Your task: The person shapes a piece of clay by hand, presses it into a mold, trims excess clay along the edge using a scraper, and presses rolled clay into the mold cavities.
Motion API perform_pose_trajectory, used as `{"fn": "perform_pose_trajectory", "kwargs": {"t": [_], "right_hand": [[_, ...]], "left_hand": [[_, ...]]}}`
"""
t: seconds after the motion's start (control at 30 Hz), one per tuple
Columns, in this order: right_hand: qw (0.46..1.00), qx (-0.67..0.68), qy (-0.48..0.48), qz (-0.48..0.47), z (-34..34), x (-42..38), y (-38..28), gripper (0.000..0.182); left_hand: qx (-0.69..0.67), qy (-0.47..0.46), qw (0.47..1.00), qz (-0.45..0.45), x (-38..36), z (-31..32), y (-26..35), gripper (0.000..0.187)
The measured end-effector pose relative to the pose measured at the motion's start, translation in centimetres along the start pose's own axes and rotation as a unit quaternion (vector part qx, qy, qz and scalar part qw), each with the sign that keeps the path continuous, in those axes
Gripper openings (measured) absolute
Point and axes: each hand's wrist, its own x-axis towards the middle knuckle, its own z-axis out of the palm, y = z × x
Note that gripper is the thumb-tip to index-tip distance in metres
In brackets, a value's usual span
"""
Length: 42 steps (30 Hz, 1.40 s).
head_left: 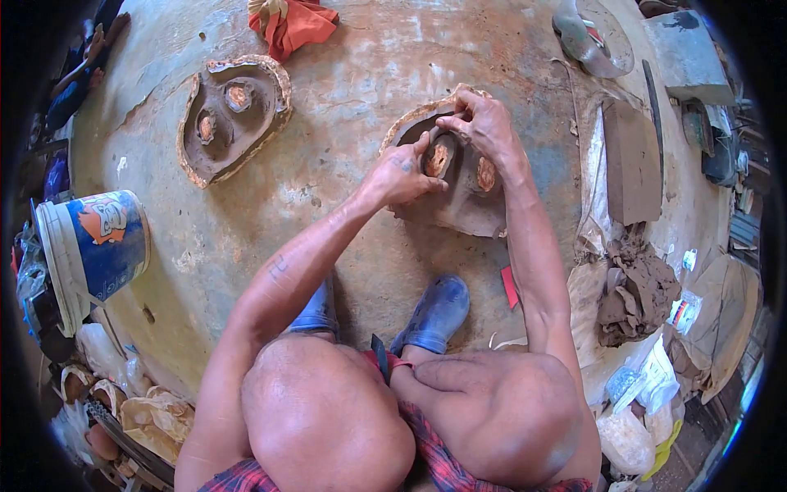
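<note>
A mould lined with brown clay lies on the floor in front of me, with two raised parts topped in orange inside it. My left hand is at its left part, thumb and fingers spread around the nearer raised part and touching the clay. At the mould's upper rim is my right hand, its thumb and fingers pinched together on the clay by the wall. A second clay-lined mould of similar shape rests on the floor to the upper left, away from both hands.
A blue and white bucket stands at the left. On the right are a clay block, a heap of loose clay and plastic bags. A red cloth lies at the top. Another person's hands show at the upper left.
</note>
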Motion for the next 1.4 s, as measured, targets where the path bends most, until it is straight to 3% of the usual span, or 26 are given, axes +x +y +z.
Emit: {"fn": "perform_pose_trajectory", "kwargs": {"t": [0.23,0.3,0.37,0.43,0.5,0.53,0.63,0.8,0.87,0.9,0.97,1.0,1.23,1.3,1.33,1.37,1.4], "right_hand": [[0.999,-0.042,0.009,0.026,-0.8,-1.1,-0.7,0.037],[0.999,-0.035,0.035,0.018,-0.8,-1.0,-0.1,0.034],[0.999,-0.026,0.042,0.007,-0.8,-0.9,0.3,0.035],[0.999,-0.014,0.045,-0.002,-0.8,-0.6,0.0,0.036],[0.996,0.082,0.012,0.028,-0.5,-1.2,0.5,0.032],[0.997,0.0,0.047,-0.063,-0.4,-1.3,0.9,0.026],[0.998,-0.041,0.043,-0.033,-0.2,-1.6,1.3,0.023],[0.994,-0.11,0.006,-0.014,-0.7,-1.9,0.3,0.023],[0.993,-0.104,0.007,-0.058,-1.2,-2.2,0.1,0.023],[0.99,-0.097,0.014,-0.1,-1.2,-2.7,0.3,0.023],[0.99,-0.106,-0.011,-0.091,-1.0,-2.9,0.7,0.024],[0.989,-0.113,-0.034,-0.084,-0.9,-3.0,0.8,0.025],[0.986,-0.136,-0.017,-0.096,-0.8,-3.7,0.5,0.026],[0.985,-0.139,-0.003,-0.105,-0.4,-4.1,0.6,0.029],[0.985,-0.138,-0.003,-0.1,-0.2,-4.4,0.7,0.029],[0.982,-0.16,-0.006,-0.102,0.0,-4.7,0.7,0.032],[0.977,-0.183,-0.01,-0.106,0.1,-4.8,0.6,0.034]], "left_hand": [[-0.007,0.07,0.994,0.078,1.3,2.0,-1.6,0.113],[0.025,0.041,0.997,0.059,1.4,0.7,-0.7,0.112],[-0.039,-0.064,0.997,0.001,1.6,-0.8,0.1,0.113],[-0.05,-0.051,0.997,-0.005,1.4,-0.7,0.2,0.113],[-0.069,0.009,0.998,0.007,1.2,0.2,-0.1,0.112],[-0.037,0.021,0.997,0.067,1.9,0.5,-0.7,0.109],[-0.005,-0.054,0.998,-0.009,2.2,-1.0,0.8,0.107],[0.037,-0.035,0.998,0.024,3.8,-1.0,-0.7,0.101],[0.027,0.059,0.992,0.104,3.3,-0.3,-1.1,0.1],[0.025,0.054,0.993,0.101,3.0,-0.2,-0.9,0.1],[0.02,-0.032,0.999,0.018,3.2,-0.8,0.1,0.1],[0.05,-0.029,0.997,0.057,3.7,-1.2,0.2,0.099],[0.102,-0.097,0.988,0.063,4.1,-3.0,1.1,0.098],[-0.018,0.05,0.994,0.091,2.6,-2.6,0.0,0.092],[-0.063,0.064,0.995,0.04,1.5,-3.3,0.2,0.077],[-0.063,0.059,0.995,0.04,1.3,-3.6,-0.9,0.077],[-0.104,0.143,0.984,0.025,1.4,-3.8,-2.5,0.069]]}}
